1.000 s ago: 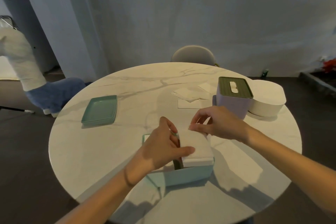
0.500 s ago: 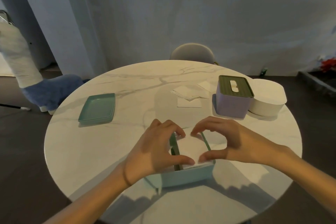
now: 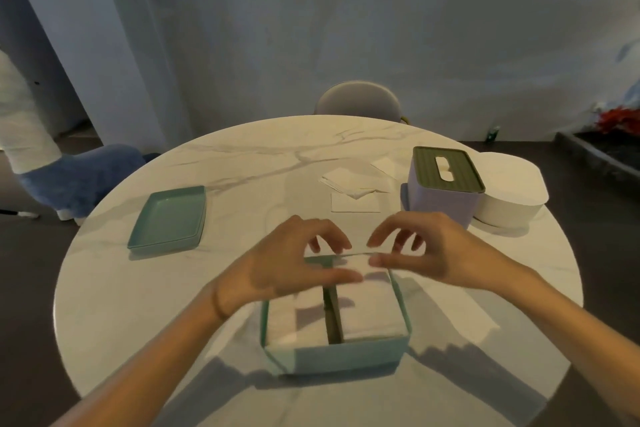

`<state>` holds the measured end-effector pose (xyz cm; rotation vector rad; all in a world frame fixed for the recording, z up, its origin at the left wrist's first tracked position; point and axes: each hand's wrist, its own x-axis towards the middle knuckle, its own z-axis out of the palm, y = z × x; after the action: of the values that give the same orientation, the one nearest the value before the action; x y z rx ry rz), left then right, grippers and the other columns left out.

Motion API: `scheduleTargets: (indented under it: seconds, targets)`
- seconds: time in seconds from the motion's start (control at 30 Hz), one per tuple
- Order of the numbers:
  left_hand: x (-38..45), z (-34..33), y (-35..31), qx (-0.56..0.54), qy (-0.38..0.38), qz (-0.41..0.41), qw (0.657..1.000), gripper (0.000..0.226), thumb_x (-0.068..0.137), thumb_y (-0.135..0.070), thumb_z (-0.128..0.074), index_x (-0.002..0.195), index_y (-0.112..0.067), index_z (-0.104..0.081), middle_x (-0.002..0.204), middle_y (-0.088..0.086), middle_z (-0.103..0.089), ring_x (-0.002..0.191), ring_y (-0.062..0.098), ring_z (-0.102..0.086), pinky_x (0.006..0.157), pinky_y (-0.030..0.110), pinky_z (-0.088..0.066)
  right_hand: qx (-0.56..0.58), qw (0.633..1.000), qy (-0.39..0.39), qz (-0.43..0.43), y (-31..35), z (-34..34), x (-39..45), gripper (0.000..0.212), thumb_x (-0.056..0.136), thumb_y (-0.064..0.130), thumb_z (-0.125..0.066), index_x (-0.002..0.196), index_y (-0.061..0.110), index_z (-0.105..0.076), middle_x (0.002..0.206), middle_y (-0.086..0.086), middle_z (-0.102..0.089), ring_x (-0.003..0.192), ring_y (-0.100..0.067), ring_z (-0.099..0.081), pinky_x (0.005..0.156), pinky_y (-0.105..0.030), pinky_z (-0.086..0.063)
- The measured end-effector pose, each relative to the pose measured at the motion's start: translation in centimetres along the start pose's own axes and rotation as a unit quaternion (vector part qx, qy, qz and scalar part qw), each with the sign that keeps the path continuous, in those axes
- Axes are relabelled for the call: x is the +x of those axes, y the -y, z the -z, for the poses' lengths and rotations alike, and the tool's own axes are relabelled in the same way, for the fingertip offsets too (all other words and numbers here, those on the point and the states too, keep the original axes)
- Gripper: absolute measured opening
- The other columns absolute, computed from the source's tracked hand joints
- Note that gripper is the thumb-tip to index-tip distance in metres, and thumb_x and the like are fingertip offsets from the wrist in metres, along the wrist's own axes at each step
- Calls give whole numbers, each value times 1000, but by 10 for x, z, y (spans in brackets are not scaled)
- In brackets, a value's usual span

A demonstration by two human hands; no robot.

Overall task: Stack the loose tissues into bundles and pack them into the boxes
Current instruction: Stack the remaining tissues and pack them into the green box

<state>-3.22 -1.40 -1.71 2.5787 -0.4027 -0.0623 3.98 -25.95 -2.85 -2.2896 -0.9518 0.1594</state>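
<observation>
Fingertips (image 3: 341, 246) of the left hand (image 3: 287, 263) and those of the right hand (image 3: 429, 253) are held curled and spread, thumbs drawn inward toward each other, above the far end of the teal box (image 3: 332, 357). Nothing is seen clamped between them; whether the thumbs touch the uppermost tissue cannot be told, since that area is blurred.

Directly beneath the fingers, the open box is seen to hold two white tissue bundles: a left bundle (image 3: 294, 322) and a right bundle (image 3: 372, 315), separated by a dark central gap. Both bundles sit about level with the rim, so this box is judged to be filled and awaiting only its cover.

Beyond the fingertips, loose tissues (image 3: 353, 184) lie unstacked on the marble table (image 3: 242, 163), well apart from the teal box. These are judged to be the remaining work: stacking, then packing.

To the left of the hands, well apart, a teal lid (image 3: 168, 218) lies flat. To the right of the fingers and farther off, a lilac tissue box (image 3: 443, 194) with a green slotted top stands closed, touching a white round container (image 3: 509, 194) at its far side. A chair back (image 3: 358, 100) is visible past the table edge.

No obstruction is seen between the hands and the lid or the loose tissues.
</observation>
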Motion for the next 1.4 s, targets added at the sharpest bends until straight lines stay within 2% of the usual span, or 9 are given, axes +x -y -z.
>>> scheduleTargets:
  seconds: [0.27, 0.4, 0.57, 0.67, 0.73, 0.8, 1.0, 1.2, 1.4]
  targets:
    - [106, -4, 106, -63, -121, 81, 987, 17, 91, -33, -76, 103, -22, -70, 94, -13, -70, 81, -1, -66, 78, 24, -56, -60, 981, -44, -177, -83, -15, 130, 83, 79, 48, -82, 147, 17, -46, 151, -3, -47, 134, -22, -49, 106, -34, -43]
    - [153, -26, 133, -100, -226, 85, 965, 15, 91, -19, -75, 105, -16, -69, 104, -2, -69, 86, 2, -61, 70, 6, -46, -87, 981, 10, -174, -102, -27, 175, 104, 75, 56, -82, 157, 15, -32, 163, -2, -31, 148, -23, -31, 120, -38, -28]
    - [186, -42, 139, -188, -188, 21, 964, 47, 92, -44, -72, 132, -24, -58, 138, -10, -54, 119, 2, -56, 88, -4, -37, -107, 975, 84, -176, -111, -23, 208, 83, 75, 63, -79, 145, 28, -51, 147, 4, -51, 131, -21, -50, 105, -34, -41]
    - [184, -50, 152, -128, -121, 13, 984, 74, 84, -78, -58, 146, -38, -50, 152, -25, -42, 141, -6, -39, 107, 9, -33, -8, 978, -73, -197, -128, -11, 223, 53, 91, 51, -69, 133, 21, -61, 137, -1, -58, 124, -21, -56, 97, -31, -44]
    - [183, -53, 162, -13, -91, 9, 996, 91, 77, -91, -48, 152, -41, -44, 158, -28, -32, 148, -8, -22, 119, 20, -24, -79, 951, -169, -248, -146, -13, 229, 62, 96, 50, -62, 145, 15, -49, 151, -10, -46, 138, -28, -44, 109, -38, -37]
    - [185, -53, 169, 26, -103, 1, 994, 91, 77, -90, -50, 153, -40, -42, 160, -26, -31, 149, -5, -21, 122, 23, -22, -144, 930, -133, -310, -158, -24, 231, 74, 99, 56, -53, 153, 10, -34, 159, -17, -32, 148, -34, -27, 118, -47, -25]
    - [194, -54, 179, 119, -241, -67, 961, 62, 97, -70, -39, 127, -23, -66, 124, -7, -64, 110, 22, -60, 87, 35, -47, -270, 909, -167, -272, -149, -39, 236, 38, 105, 35, -48, 132, 10, -54, 133, -12, -51, 122, -31, -47, 95, -41, -43]
    - [189, -43, 195, 110, -183, -35, 976, 94, 75, -97, -33, 130, -28, -67, 107, -10, -51, 99, 14, -39, 85, 24, -37, -213, 930, -155, -255, -147, -34, 233, 48, 96, 48, -63, 128, 12, -59, 132, -9, -53, 119, -30, -51, 98, -42, -47]
    - [186, -38, 205, 121, -239, -68, 961, 42, 86, -55, -56, 109, -27, -78, 89, -14, -47, 88, 13, -42, 74, 26, -39, -155, 948, -198, -195, -143, -34, 229, 17, 94, 31, -66, 105, 20, -72, 110, -1, -67, 101, -24, -59, 86, -41, -53]
